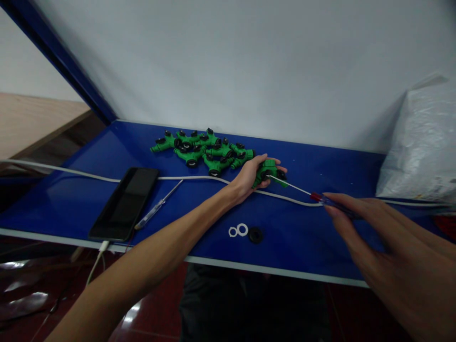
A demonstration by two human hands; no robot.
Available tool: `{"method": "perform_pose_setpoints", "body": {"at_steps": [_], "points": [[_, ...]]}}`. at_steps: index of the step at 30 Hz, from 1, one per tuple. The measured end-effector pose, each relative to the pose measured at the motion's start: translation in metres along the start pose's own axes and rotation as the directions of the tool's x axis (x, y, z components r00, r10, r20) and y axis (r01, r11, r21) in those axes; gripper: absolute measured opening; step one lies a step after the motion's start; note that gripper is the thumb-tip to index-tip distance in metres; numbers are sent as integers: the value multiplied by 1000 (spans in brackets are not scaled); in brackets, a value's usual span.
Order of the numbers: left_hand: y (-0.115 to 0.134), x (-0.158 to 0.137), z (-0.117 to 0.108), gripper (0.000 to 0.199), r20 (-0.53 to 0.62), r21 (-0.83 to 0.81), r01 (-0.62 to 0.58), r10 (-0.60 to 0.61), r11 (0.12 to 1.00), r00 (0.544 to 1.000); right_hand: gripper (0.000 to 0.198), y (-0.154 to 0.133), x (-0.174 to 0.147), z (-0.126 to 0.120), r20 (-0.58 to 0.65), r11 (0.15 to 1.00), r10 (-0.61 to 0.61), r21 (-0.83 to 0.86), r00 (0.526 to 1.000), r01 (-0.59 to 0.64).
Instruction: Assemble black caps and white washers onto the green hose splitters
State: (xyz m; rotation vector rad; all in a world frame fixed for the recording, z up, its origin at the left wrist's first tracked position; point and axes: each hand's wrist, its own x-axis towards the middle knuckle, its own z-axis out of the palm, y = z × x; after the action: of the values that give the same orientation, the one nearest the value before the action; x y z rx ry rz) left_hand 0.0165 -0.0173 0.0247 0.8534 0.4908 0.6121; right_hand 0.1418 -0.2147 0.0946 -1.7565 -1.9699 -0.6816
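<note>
My left hand (247, 175) is closed around a green Y-shaped hose splitter (270, 166) with black parts, held over the blue table. In my right hand (370, 232) is a screwdriver (295, 186) with a thin metal shaft and a red and dark handle, pinched between thumb and fingers. Its tip meets the black opening of the splitter. Below my left hand lie a small white nut (232, 232), a white ring washer (242, 230) and a black rubber ring (255, 234). Several more green hose splitters (217, 151) are grouped behind my left hand.
A phone (124, 204) with a charging cable (103, 246) lies at the left, beside a second, clear-handled screwdriver (156, 209). A white cord (192, 178) crosses the blue table (199, 228). At the right stands a plastic-wrapped package (420, 142); a pale wall (242, 66) rises behind.
</note>
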Motion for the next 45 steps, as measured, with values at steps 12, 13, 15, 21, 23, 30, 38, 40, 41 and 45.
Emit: {"method": "perform_pose_setpoints", "body": {"at_steps": [12, 13, 15, 21, 23, 30, 38, 40, 41, 45], "points": [[1, -2, 2, 35, -8, 16, -17, 17, 1000, 1000, 22, 1, 2, 0, 49, 995, -100, -9, 994, 101], [1, -2, 2, 34, -21, 26, -21, 22, 999, 1000, 23, 1, 4, -1, 54, 994, -112, -14, 992, 112], [1, -2, 2, 33, -51, 48, -32, 34, 998, 998, 24, 1, 10, -3, 62, 989, -142, -43, 988, 144], [0, 1, 0, 32, -130, 72, -62, 71, 995, 989, 57, 1, 41, -3, 134, 898, -396, -152, 908, 414], [0, 2, 0, 32, -146, 61, -58, 66, 996, 987, 57, -1, 49, 2, 172, 890, -402, -159, 899, 428], [4, 0, 1, 31, -212, 15, -11, 14, 1000, 977, 45, -6, 57, 24, 112, 937, -328, -89, 938, 338], [2, 2, -1, 33, -225, 14, 8, -5, 1000, 974, 44, 9, 60, 33, 104, 976, -218, 44, 970, 214], [3, 3, -1, 32, -227, 19, 14, -10, 1000, 974, 49, 9, 62, 33, 126, 975, -220, -10, 967, 223], [3, 2, -1, 32, -229, 20, 18, -12, 1000, 973, 51, 9, 63, 33, 137, 972, -224, -38, 965, 231], [6, 1, 0, 31, -234, 21, 20, -14, 1000, 972, 54, 8, 63, 34, 131, 967, -243, -44, 961, 250]]}}
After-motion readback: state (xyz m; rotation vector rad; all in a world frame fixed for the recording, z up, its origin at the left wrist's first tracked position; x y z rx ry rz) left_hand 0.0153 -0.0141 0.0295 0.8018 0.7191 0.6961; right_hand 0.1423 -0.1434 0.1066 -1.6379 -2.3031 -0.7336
